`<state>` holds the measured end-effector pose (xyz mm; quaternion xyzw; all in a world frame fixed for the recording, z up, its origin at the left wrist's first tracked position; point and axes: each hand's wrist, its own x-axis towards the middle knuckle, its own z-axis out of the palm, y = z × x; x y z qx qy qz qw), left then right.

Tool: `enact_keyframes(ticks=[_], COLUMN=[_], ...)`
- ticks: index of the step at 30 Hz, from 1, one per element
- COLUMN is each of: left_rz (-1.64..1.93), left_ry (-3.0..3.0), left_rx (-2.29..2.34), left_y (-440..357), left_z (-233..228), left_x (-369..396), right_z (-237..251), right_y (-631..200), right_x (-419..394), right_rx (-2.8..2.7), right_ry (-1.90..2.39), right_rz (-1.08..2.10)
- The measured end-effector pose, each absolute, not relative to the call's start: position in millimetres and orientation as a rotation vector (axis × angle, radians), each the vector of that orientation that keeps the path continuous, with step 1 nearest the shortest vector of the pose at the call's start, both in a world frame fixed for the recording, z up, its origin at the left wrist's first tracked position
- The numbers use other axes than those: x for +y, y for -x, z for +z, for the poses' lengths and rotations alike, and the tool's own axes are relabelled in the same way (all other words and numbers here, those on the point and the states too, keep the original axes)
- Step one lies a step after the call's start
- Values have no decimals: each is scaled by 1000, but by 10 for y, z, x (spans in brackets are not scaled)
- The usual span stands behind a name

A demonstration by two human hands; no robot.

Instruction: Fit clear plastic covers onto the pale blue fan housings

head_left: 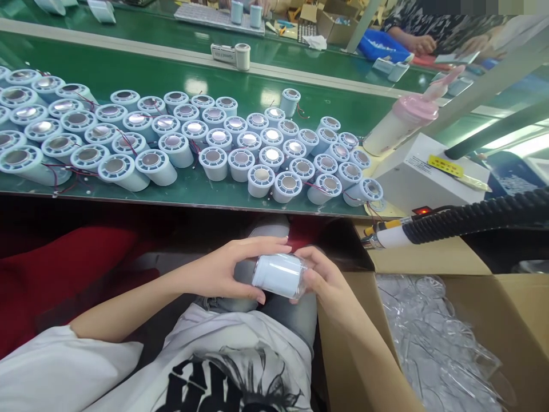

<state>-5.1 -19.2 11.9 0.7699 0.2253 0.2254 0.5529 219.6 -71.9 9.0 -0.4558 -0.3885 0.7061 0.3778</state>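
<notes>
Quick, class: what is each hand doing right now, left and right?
Left hand: closed around the white cylinder.
Right hand: closed on the cylinder's other end.

Yellow label (445, 166) on white machine (412, 180), black shirt print (223, 383), both unreadable

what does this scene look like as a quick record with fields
left hand: left hand grips the white cylinder from its left end
right hand: right hand holds the cylinder's right end, where a clear cap seems to sit
position: held over the lap, below the table edge
table: green table with many pale cylinders packed together, thin wires trailing between some
right side: cardboard box of clear plastic parts; pink-lidded bottle; white machine; black hose
background: another person's hand across the far table
</notes>
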Motion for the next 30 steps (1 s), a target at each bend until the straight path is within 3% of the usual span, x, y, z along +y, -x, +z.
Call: enact_keyframes(ticks=[16, 18, 20, 23, 25, 27, 30], left_rz=[657, 647, 607, 553, 522, 517, 536], left_ry=[-1817, -1735, -1594, -1395, -1324, -1341, -1494], left_rx=[451, 528, 616, 649, 613, 577, 530], left_y=[52, 49, 45, 36, 33, 40, 67], left_z=[96, 112, 138, 171, 180, 182, 186], left_x=[-193, -219, -244, -261, -253, -235, -202], right_z=[80, 55, 28, 0, -3, 8, 42], right_y=[-2027, -2054, -2101, -2177, -2207, -2213, -2189], right_x=[-667, -685, -711, -753, -774, -787, -791], right_rx=[-776, -943, -1240, -1755, -1949, -1900, -1544], right_ry=[1259, 1341, 1402, 1165, 976, 956, 994], right_rz=[2233, 2061, 1578, 872, 745, 883, 1364])
